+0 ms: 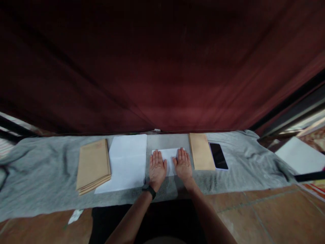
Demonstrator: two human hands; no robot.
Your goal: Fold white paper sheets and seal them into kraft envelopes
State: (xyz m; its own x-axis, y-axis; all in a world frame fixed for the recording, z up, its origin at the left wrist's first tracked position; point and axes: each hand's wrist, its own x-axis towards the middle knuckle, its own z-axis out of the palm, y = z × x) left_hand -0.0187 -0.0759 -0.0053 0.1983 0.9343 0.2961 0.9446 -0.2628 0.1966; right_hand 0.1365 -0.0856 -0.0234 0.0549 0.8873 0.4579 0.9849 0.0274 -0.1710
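Observation:
My left hand (156, 168) and my right hand (183, 164) lie flat, palms down and fingers stretched, side by side on a small folded white paper (168, 156) on the grey cloth (38, 169). A black band is on my left wrist. To the left of the hands lies a stack of white sheets (125, 162), and further left a stack of brown envelopes (93, 165). A single brown envelope (201, 151) lies just right of my right hand.
A black phone (218, 155) lies face up beside the single envelope. A dark red curtain (162, 67) hangs behind the cloth. White sheets (299, 156) sit at the far right. Tiled floor (266, 217) shows in front.

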